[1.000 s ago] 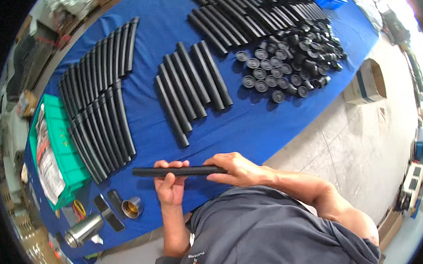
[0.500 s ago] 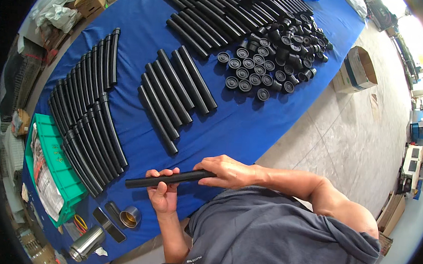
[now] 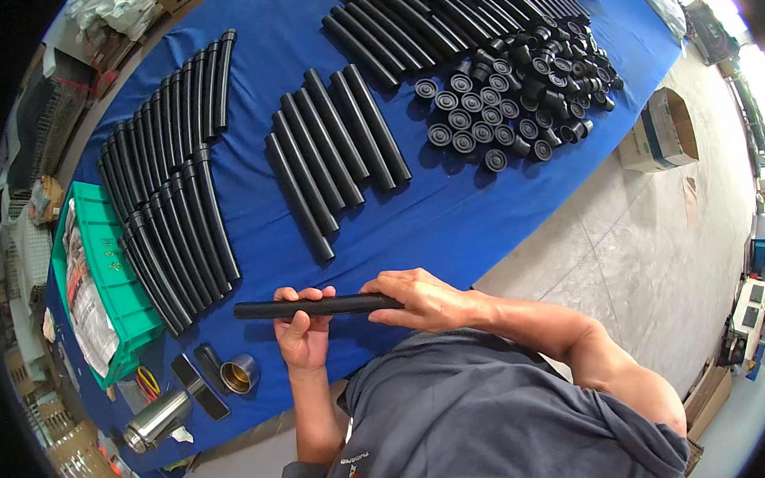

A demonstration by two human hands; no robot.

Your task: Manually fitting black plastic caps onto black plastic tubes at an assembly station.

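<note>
A straight black tube [image 3: 260, 309] lies level across both my hands, above the near edge of the blue cloth. My left hand [image 3: 305, 332] grips its middle from below, thumb on the near side and fingertips on the far side. Over the tube's right end my right hand [image 3: 422, 301] is closed, hiding that end in the palm. Just beyond, several loose black tubes [image 3: 325, 148] lie side by side at a slant. To the right of those is a heap of round black end caps [image 3: 461, 121], some of them set upright in rows.
Stacked black tubes [image 3: 183, 209] fill the table's left, by a green crate [image 3: 105, 266]. At the near left are a steel flask [image 3: 157, 420], a metal cup [image 3: 239, 374] and a phone [image 3: 200, 387]. More tubes [image 3: 386, 33] lie at the back. A cardboard box [image 3: 665, 134] stands on the floor.
My view has shifted slightly, so the table's contents sit a bit higher. The tube has tilted closer to level; both hands keep hold of it in the same places.
</note>
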